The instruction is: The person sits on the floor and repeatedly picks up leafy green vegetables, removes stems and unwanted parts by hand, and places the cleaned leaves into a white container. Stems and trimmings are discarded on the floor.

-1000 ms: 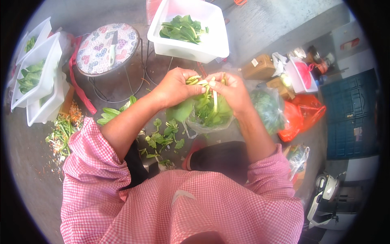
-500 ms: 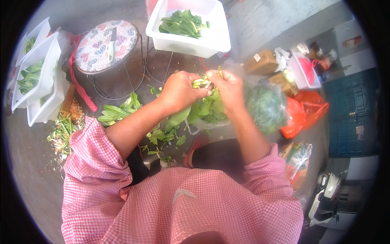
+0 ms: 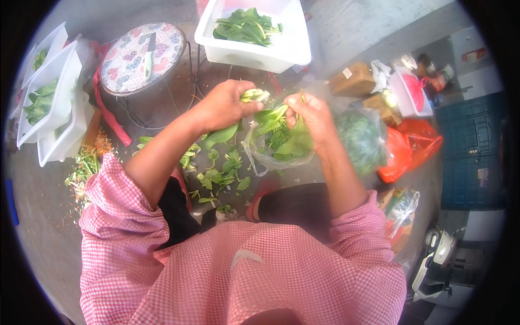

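My left hand (image 3: 226, 104) grips the pale stem end of a leafy green vegetable (image 3: 254, 96), with one big leaf (image 3: 221, 135) hanging below it. My right hand (image 3: 309, 111) pinches a bunch of green leaves (image 3: 276, 122) by their stalks. Both hands are close together above a clear plastic bag (image 3: 279, 149) that holds more greens. Loose torn leaves (image 3: 219, 170) lie scattered on the ground beneath my left forearm.
A white tub (image 3: 254, 32) with picked greens stands ahead. A round patterned stool (image 3: 142, 51) with a knife on it is at the left, beside stacked white trays (image 3: 51, 103). A bagged bundle of greens (image 3: 360, 138) and an orange bag (image 3: 409, 146) lie at the right.
The hands have drawn slightly apart, the left holding the stem end and the right pulling leaves off to the right. The view has shifted down a little.
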`<state>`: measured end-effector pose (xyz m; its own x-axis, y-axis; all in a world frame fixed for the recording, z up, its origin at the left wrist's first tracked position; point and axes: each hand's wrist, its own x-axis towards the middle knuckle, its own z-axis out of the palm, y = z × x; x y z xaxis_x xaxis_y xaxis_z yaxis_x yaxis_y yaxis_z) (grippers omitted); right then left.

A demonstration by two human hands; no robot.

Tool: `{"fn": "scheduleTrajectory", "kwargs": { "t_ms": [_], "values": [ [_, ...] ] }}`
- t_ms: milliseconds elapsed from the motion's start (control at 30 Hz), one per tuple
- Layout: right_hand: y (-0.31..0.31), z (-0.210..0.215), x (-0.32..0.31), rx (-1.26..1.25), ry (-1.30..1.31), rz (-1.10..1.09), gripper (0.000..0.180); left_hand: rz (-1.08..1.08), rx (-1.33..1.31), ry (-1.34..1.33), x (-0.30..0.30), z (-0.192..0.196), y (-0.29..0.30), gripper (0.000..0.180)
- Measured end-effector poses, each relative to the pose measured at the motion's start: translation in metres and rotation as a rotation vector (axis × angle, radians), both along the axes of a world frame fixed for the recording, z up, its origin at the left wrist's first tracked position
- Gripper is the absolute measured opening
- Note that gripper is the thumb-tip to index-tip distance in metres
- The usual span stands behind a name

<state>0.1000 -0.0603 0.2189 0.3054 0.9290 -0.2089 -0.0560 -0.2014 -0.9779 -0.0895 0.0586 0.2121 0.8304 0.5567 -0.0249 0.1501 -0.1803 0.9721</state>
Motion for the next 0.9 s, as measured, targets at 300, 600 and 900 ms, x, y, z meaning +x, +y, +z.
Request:
{"fn": "scheduleTrajectory", "kwargs": {
  "t_ms": [300, 600, 900],
  "values": [
    [0.003, 0.0, -0.001, 0.042, 0.15, 0.181, 0.018, -0.089, -0.353, -0.016, 0.009, 0.003, -0.014, 0.026],
    [0.001, -0.001, -0.022, -0.047, -0.711, 0.317, 0.012, -0.311, 0.222, 0.283, 0.007, 0.0, -0.002, 0.017],
    [0.001, -0.003, 0.004, -0.055, -0.217, 0.14, 0.014, -0.204, 0.098, 0.197, -0.001, -0.008, 0.002, 0.022]
  ]
}}
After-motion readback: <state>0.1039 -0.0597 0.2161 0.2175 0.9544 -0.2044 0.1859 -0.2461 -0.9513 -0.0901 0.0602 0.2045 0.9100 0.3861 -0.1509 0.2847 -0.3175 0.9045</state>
